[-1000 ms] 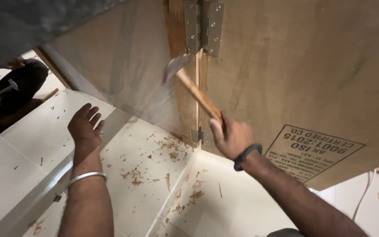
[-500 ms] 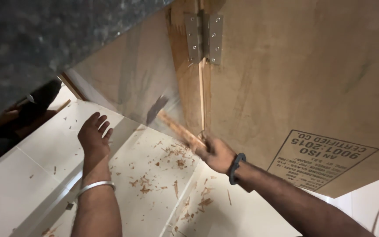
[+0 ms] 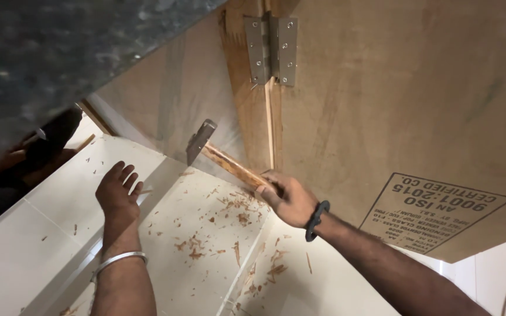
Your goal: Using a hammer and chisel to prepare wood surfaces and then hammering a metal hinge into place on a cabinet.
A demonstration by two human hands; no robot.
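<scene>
Head view: right hand grips a wooden-handled hammer; left hand rests spread wide on the white floor.

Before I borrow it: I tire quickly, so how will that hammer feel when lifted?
Probably top-heavy: the hammer has a metal head on a slim wooden handle. The right hand grips the far end, so it would likely tip head-down. Stiff, unlikely to flex.

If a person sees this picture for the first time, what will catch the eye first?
First the hammer in the middle, gripped at its wooden handle by the right hand, its head near the plywood panel. Next the metal hinge at the top. Then the wood chips on the white tiles, where the left hand rests flat.
</scene>
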